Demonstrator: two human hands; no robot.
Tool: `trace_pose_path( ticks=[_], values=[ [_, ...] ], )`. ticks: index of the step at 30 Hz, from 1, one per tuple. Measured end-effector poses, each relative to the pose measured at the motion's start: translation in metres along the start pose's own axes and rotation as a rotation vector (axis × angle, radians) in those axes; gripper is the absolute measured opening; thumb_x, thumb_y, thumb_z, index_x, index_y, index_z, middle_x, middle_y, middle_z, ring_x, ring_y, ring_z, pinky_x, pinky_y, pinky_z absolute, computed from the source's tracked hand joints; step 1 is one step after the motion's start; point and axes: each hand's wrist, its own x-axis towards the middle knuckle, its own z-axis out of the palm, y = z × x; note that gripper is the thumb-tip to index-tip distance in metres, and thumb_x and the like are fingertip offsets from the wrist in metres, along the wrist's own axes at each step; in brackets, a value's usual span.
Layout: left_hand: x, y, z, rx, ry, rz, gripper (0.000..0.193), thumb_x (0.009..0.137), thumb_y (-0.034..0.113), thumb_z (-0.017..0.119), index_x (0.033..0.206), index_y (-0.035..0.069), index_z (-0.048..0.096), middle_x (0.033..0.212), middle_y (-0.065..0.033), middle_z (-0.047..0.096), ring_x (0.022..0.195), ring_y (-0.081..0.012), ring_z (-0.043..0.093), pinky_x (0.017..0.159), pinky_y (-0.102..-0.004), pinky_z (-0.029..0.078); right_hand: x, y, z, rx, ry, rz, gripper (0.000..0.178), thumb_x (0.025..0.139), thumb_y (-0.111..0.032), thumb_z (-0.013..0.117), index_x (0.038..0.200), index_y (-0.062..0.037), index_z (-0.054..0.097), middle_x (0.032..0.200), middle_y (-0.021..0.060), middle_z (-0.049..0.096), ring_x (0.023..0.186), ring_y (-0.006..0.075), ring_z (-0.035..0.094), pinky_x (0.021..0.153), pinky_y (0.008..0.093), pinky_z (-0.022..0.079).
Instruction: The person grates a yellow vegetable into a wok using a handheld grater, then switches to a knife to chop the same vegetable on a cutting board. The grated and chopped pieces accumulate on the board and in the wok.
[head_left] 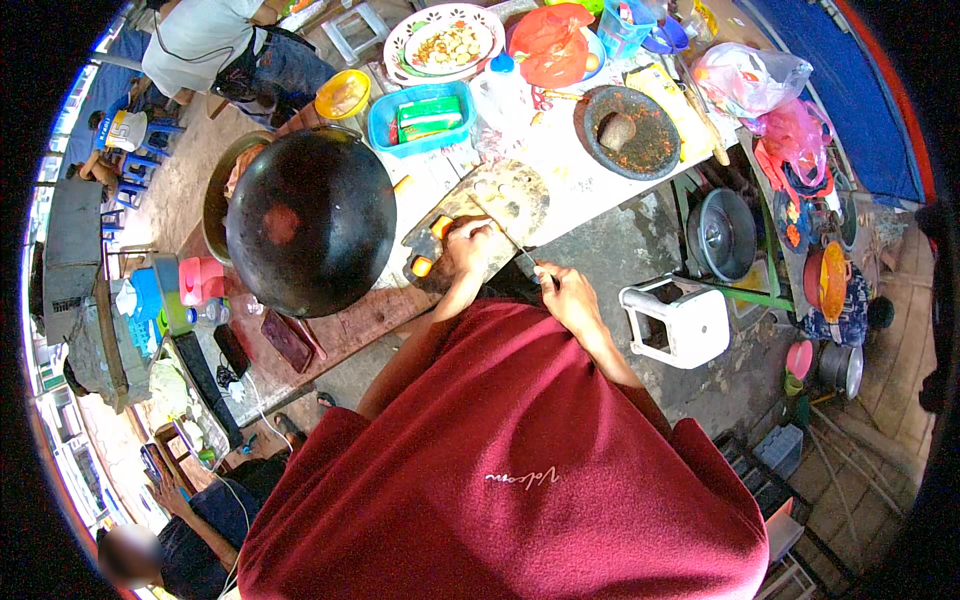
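My right hand (562, 292) is closed round the handle of a knife (516, 240), whose blade slants away to the far left over a worn round wooden chopping board (520, 190). My left hand (470, 246) rests on the board just left of the blade, fingers curled down; what lies under them is hidden. Beside that hand sit an orange piece (441, 227) and another orange chunk (421, 266), too small to name surely. Both are on the board's darker left part.
Left of the board a big black wok (310, 222) leans over a basin. Beyond are a blue tub (422, 118), a patterned plate of food (444, 45) and a stone mortar (628, 132). A white stool (677, 320) stands at right. Other people are at the left.
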Motion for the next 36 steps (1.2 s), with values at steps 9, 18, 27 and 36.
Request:
trace_pose_path(
  ticks=[9, 18, 27, 36],
  values=[
    [0.000, -0.003, -0.002, 0.009, -0.024, 0.025, 0.018, 0.087, 0.006, 0.062, 0.097, -0.004, 0.073, 0.080, -0.0068, 0.071, 0.064, -0.0121, 0.064, 0.056, -0.0256, 0.049, 0.011, 0.013, 0.004, 0.039, -0.061, 0.041, 0.029, 0.095, -0.028, 0.056, 0.114, -0.0121, 0.071, 0.100, 0.0209, 0.070, 0.098, 0.0393, 0.067, 0.086, 0.0453, 0.053],
    [0.002, -0.002, -0.009, -0.090, -0.091, -0.142, 0.021, 0.087, 0.003, 0.063, 0.104, -0.007, 0.070, 0.095, -0.0107, 0.072, 0.081, -0.0168, 0.069, 0.075, -0.0266, 0.056, 0.022, 0.045, 0.018, 0.075, -0.080, 0.058, 0.032, 0.096, -0.036, 0.056, 0.116, -0.0171, 0.072, 0.096, 0.0234, 0.071, 0.093, 0.0401, 0.068, 0.081, 0.0428, 0.054],
    [-0.006, 0.007, -0.011, -0.265, -0.086, -0.201, 0.027, 0.086, 0.012, 0.069, 0.106, -0.005, 0.070, 0.091, -0.0088, 0.072, 0.075, -0.0151, 0.068, 0.067, -0.0263, 0.055, 0.024, 0.026, 0.011, 0.559, -0.210, 0.137, 0.030, 0.097, -0.032, 0.064, 0.108, -0.0070, 0.074, 0.065, 0.0016, 0.066, 0.052, 0.0055, 0.056, 0.045, 0.0236, 0.045],
    [-0.007, 0.013, -0.006, -0.107, -0.019, -0.182, 0.024, 0.086, 0.011, 0.071, 0.103, -0.005, 0.071, 0.087, -0.0098, 0.072, 0.073, -0.0157, 0.067, 0.065, -0.0265, 0.054, 0.014, 0.019, 0.007, 0.557, -0.199, 0.075, 0.028, 0.098, -0.025, 0.060, 0.121, -0.0118, 0.070, 0.063, -0.0016, 0.062, 0.050, 0.0042, 0.053, 0.048, 0.0230, 0.043]
  ],
)
